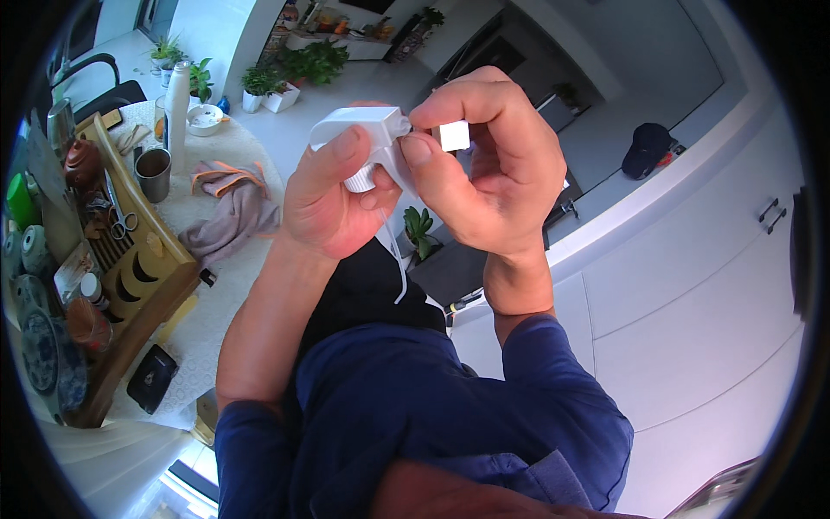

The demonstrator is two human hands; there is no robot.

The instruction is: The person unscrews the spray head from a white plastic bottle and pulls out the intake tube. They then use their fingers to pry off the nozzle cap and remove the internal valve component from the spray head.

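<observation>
**Spray head held up in both hands**

The white spray head [367, 143] is raised in front of the person, above the dark blue sleeves [450, 406]. It looks light, rigid plastic, smooth enough to slip; its thin dip tube [397, 259] hangs limp beneath. The left hand [333, 203] is clamped round its collar, the best hold. The right hand [493, 164] pinches its square nozzle tip [453, 136]. Left of it, the desk [203, 320] carries a grey cloth [229, 221].

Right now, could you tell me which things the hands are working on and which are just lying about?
In hand:
- white spray trigger head, held by left hand
- its square nozzle tip, pinched by right hand

Lying about:
- grey cloth
- metal cup
- wooden tray
- scissors
</observation>
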